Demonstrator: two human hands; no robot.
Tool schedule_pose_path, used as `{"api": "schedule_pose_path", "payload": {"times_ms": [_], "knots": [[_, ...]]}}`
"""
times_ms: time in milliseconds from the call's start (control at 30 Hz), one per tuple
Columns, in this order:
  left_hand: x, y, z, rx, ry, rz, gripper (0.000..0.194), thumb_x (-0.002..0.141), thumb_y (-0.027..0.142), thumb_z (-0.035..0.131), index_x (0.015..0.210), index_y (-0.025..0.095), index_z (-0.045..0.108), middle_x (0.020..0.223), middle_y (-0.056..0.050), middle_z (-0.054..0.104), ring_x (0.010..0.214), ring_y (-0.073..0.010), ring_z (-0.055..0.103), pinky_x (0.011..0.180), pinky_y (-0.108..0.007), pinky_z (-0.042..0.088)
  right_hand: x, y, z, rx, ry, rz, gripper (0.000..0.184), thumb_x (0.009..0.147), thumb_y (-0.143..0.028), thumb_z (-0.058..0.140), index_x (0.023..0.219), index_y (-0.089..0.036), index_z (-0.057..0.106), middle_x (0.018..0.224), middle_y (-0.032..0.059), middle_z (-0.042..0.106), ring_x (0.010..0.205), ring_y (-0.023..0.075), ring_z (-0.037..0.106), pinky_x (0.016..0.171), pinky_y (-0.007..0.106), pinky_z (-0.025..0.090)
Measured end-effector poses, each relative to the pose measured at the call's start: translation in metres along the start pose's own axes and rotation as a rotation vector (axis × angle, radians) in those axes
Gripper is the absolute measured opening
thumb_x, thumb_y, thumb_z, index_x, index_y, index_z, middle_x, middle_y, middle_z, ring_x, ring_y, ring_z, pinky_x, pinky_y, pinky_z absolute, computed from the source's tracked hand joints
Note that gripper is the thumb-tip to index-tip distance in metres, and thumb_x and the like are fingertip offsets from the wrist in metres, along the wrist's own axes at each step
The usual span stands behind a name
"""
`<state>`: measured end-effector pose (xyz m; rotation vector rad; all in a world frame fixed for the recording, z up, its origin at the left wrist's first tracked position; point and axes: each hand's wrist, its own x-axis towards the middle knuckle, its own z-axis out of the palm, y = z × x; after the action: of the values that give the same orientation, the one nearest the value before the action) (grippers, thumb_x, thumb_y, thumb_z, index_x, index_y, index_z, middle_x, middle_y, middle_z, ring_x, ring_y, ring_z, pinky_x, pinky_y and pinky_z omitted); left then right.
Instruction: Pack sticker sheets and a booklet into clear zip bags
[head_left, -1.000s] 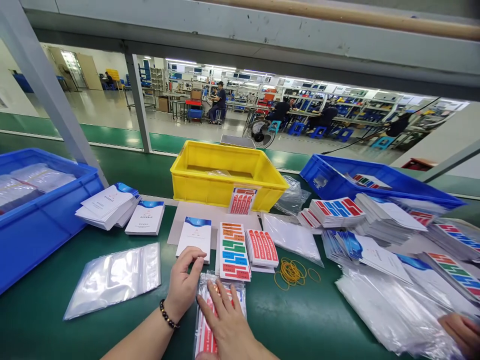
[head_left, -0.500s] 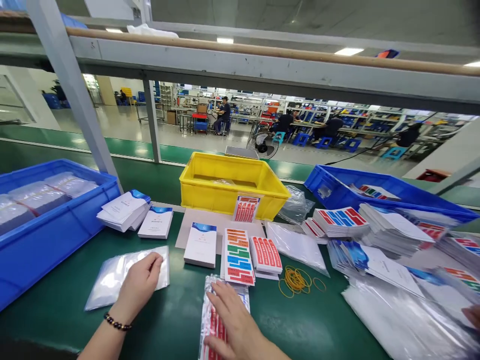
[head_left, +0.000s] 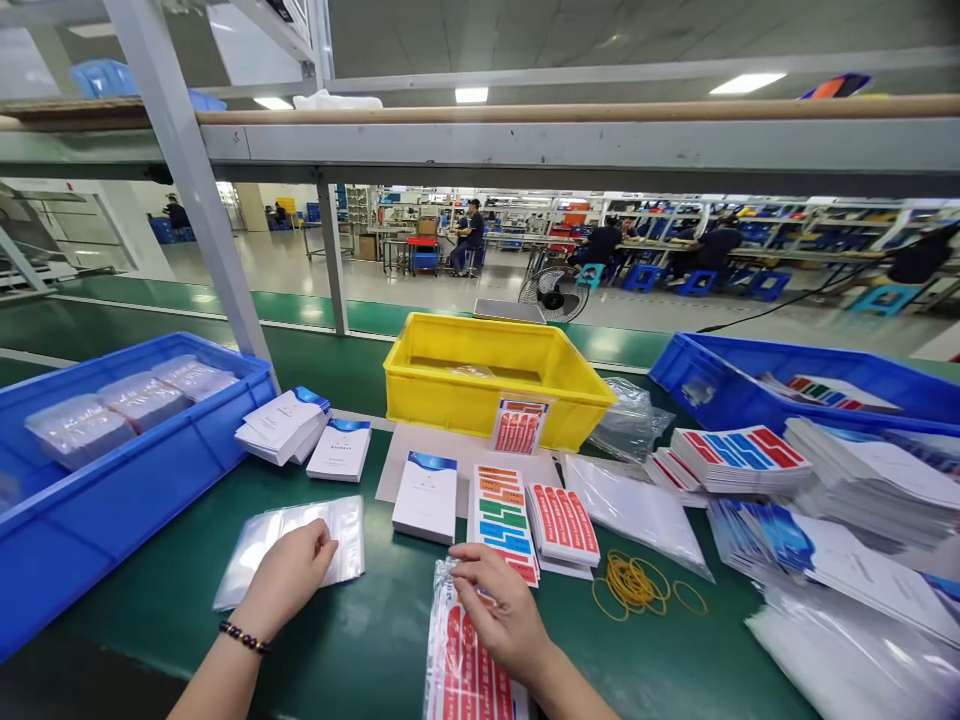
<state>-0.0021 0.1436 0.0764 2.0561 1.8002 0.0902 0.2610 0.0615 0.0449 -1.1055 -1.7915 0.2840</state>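
"What is being done now?"
"It looks like a bag is being picked from the flat clear bags on the worktop. The left hand is curled over them; whether one is pinched cannot be told."
"And the right hand?"
"It is loosely bent over the filled bag, which is laid in front of the coloured sheets. Whether it is gripped cannot be told."
"What is needed next?"
"Probably, just one clear bag should be pinched and slid off."
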Motion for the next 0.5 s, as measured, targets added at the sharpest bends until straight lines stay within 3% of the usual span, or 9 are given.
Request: {"api": "schedule_pose_path", "payload": {"times_ms": [133,300,400,500], "knots": [[0.008,-0.012,0.001,0.035,-0.061,-0.076,0.015,0.072,0.033,0.046,0.065,0.021,0.045,0.066,-0.007,0.062,0.064,-0.0247,0.056,0.052,-0.029,0.026,-0.004,0.003,0.003,0.111,-0.029,0.028,0.016,0.083,-0.010,0.047,0.082,-0.018,0.061,0.082,0.0080,0.065,0.078,0.0175,0.063,0.066,0.028,0.052],[0.009,-0.022,-0.004,0.026,-0.072,-0.030,0.017,0.077,0.025,0.037,0.061,0.021,0.043,0.067,-0.005,0.061,0.065,-0.0214,0.056,0.055,-0.028,0.029,-0.003,0.003,-0.001,0.146,-0.035,0.049,0.017,0.083,-0.011,0.046,0.080,-0.017,0.061,0.077,0.0080,0.064,0.074,0.0175,0.062,0.065,0.028,0.050],[0.000,-0.001,-0.003,-0.005,-0.045,0.048,0.023,0.082,0.029,0.031,0.063,0.021,0.042,0.068,-0.003,0.059,0.066,-0.0192,0.054,0.058,-0.028,0.032,-0.004,0.001,-0.002,0.201,-0.059,0.092,0.021,0.085,-0.016,0.045,0.077,-0.017,0.063,0.078,0.0080,0.064,0.074,0.0170,0.062,0.066,0.028,0.050],[-0.013,0.037,0.009,-0.091,-0.030,0.212,0.025,0.084,0.031,0.031,0.063,0.022,0.041,0.066,-0.002,0.057,0.064,-0.0175,0.053,0.059,-0.027,0.033,-0.007,0.000,0.003,0.271,-0.133,0.183,0.026,0.088,-0.026,0.044,0.081,-0.017,0.067,0.084,0.0083,0.067,0.076,0.0176,0.063,0.069,0.029,0.051]]}}
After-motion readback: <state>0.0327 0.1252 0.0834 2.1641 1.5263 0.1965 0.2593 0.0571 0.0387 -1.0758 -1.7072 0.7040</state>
